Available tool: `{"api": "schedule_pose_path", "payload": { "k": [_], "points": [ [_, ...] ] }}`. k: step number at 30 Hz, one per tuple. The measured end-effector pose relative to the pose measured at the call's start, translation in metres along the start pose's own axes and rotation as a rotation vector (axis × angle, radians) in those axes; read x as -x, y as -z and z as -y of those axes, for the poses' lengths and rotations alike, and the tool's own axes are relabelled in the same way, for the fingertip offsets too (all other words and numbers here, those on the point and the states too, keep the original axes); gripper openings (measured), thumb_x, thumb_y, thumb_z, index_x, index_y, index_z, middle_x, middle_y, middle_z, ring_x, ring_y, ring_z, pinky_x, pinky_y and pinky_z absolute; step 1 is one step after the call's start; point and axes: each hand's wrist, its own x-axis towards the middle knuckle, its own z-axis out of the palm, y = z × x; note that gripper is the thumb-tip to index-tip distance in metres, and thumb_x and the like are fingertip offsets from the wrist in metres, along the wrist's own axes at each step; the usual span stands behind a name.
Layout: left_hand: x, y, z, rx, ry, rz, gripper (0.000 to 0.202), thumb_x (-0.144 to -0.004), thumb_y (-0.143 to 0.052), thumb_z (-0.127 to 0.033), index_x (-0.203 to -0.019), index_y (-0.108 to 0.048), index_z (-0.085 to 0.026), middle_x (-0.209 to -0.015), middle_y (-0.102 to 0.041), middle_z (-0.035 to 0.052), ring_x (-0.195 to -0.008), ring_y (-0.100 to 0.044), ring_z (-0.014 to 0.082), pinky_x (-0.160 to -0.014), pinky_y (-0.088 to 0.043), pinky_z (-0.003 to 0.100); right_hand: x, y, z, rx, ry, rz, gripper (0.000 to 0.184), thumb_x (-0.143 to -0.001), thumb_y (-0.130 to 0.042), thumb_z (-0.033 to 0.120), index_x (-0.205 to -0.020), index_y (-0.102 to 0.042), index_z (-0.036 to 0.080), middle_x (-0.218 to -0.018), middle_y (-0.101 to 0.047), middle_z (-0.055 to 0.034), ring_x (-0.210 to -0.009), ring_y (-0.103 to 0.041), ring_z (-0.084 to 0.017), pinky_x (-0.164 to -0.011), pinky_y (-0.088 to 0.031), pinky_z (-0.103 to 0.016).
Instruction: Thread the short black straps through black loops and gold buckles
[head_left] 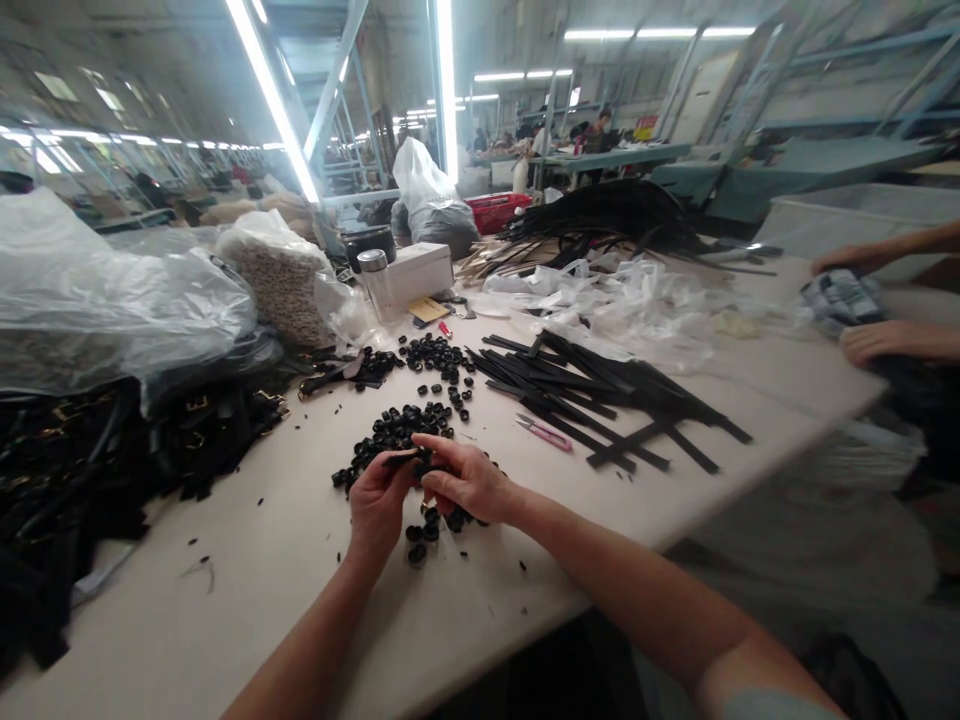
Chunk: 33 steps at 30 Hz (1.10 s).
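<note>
My left hand [380, 505] is closed, pinching a short black strap piece [400, 458] between thumb and fingers. Close against it, my right hand [474, 482] is also closed, its thumb and fingers around a small dark part that is mostly hidden; it may belong to the same strap. Under and behind both hands spreads a pile of small black loops [397, 425], with a few more loops [417, 545] nearer to me. Right of the pile lie flat black strips [637, 440] and pink-handled thread snips [546, 433].
Black straps with gold buckles [196, 405] heap up at the table's left, below clear plastic bags [112, 290]. A glass jar [377, 285] and a white box [421, 272] stand at the back. At right, another person's hands [874, 340] hold a grey bundle.
</note>
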Motion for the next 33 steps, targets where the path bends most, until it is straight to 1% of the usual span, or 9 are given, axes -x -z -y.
{"api": "schedule_pose_path", "payload": {
  "k": [5,10,15,19,22,25,29,31,33],
  "points": [
    [0.001,-0.002,-0.01,-0.063,-0.094,-0.007,0.018,-0.079,-0.068,-0.036,-0.074,-0.069,-0.019,-0.078,-0.057,0.0019,-0.075,-0.053,0.0148,-0.069,-0.044,0.026,0.001,0.0,0.0,0.049,-0.03,0.04,0.05,-0.084,-0.056,0.023,-0.134,-0.046,0.019,-0.07,-0.061,0.0026,-0.047,-0.055,-0.006,-0.044,-0.046,-0.017],
    [0.003,-0.005,-0.019,-0.052,-0.048,0.023,0.026,-0.083,-0.064,-0.039,-0.068,-0.067,-0.018,-0.074,-0.051,0.0012,-0.071,-0.048,0.0131,-0.066,-0.041,0.025,-0.002,0.002,-0.003,0.107,0.03,-0.007,0.04,-0.085,-0.055,0.028,-0.123,-0.054,0.015,-0.067,-0.061,0.0019,-0.046,-0.053,-0.006,-0.044,-0.046,-0.017],
    [0.005,-0.006,-0.014,-0.007,-0.015,0.043,0.027,-0.083,-0.065,-0.04,-0.067,-0.066,-0.018,-0.071,-0.052,0.0012,-0.066,-0.05,0.0123,-0.063,-0.041,0.025,-0.003,0.005,-0.006,0.266,0.135,-0.089,0.027,-0.085,-0.055,0.031,-0.106,-0.061,0.015,-0.066,-0.061,0.0016,-0.044,-0.052,-0.006,-0.043,-0.045,-0.017],
    [0.006,-0.003,-0.006,0.094,0.083,0.075,0.027,-0.083,-0.064,-0.041,-0.095,-0.07,-0.018,-0.073,-0.06,0.0015,-0.061,-0.053,0.0114,-0.062,-0.044,0.025,-0.007,0.026,-0.004,0.423,0.228,-0.306,0.02,-0.085,-0.055,0.03,-0.097,-0.062,0.016,-0.061,-0.059,0.0027,-0.043,-0.052,-0.007,-0.044,-0.044,-0.018],
    [0.004,-0.002,-0.019,0.209,0.146,0.095,0.028,-0.083,-0.065,-0.042,-0.096,-0.071,-0.018,-0.077,-0.064,0.0041,-0.063,-0.056,0.0121,-0.062,-0.045,0.025,-0.012,0.056,-0.003,0.478,0.272,-0.558,0.019,-0.085,-0.053,0.032,-0.092,-0.06,0.016,-0.059,-0.058,0.0028,-0.042,-0.051,-0.007,-0.044,-0.043,-0.018],
    [0.008,0.0,-0.066,0.335,0.122,0.312,0.032,-0.085,-0.06,-0.048,-0.09,-0.073,-0.019,-0.076,-0.065,0.0065,-0.063,-0.057,0.0145,-0.06,-0.047,0.027,-0.016,0.082,-0.006,0.546,0.27,-0.707,0.019,-0.085,-0.052,0.034,-0.088,-0.058,0.016,-0.06,-0.06,0.002,-0.041,-0.053,-0.008,-0.045,-0.044,-0.019],
    [0.026,0.012,-0.143,0.349,0.042,0.889,0.045,-0.081,-0.051,-0.066,-0.084,-0.074,-0.027,-0.066,-0.062,0.0062,-0.057,-0.059,0.0184,-0.054,-0.048,0.031,-0.021,0.094,-0.015,0.614,0.23,-0.74,0.016,-0.086,-0.051,0.032,-0.086,-0.056,0.017,-0.069,-0.068,-0.0007,-0.044,-0.059,-0.009,-0.049,-0.046,-0.019],
    [0.032,0.02,-0.163,0.339,0.003,1.095,0.039,-0.079,-0.053,-0.066,-0.075,-0.073,-0.033,-0.059,-0.06,0.0047,-0.053,-0.059,0.02,-0.048,-0.047,0.032,-0.023,0.094,-0.019,0.633,0.223,-0.728,0.013,-0.086,-0.052,0.03,-0.085,-0.056,0.018,-0.073,-0.07,-0.0014,-0.046,-0.061,-0.009,-0.051,-0.047,-0.019],
    [0.026,0.022,-0.165,0.324,-0.049,1.189,0.033,-0.077,-0.059,-0.062,-0.065,-0.07,-0.034,-0.054,-0.057,0.004,-0.051,-0.059,0.0202,-0.045,-0.046,0.031,-0.025,0.094,-0.023,0.648,0.216,-0.722,0.012,-0.086,-0.052,0.028,-0.086,-0.057,0.018,-0.075,-0.071,-0.0016,-0.047,-0.062,-0.009,-0.053,-0.048,-0.02]
  ]
}}
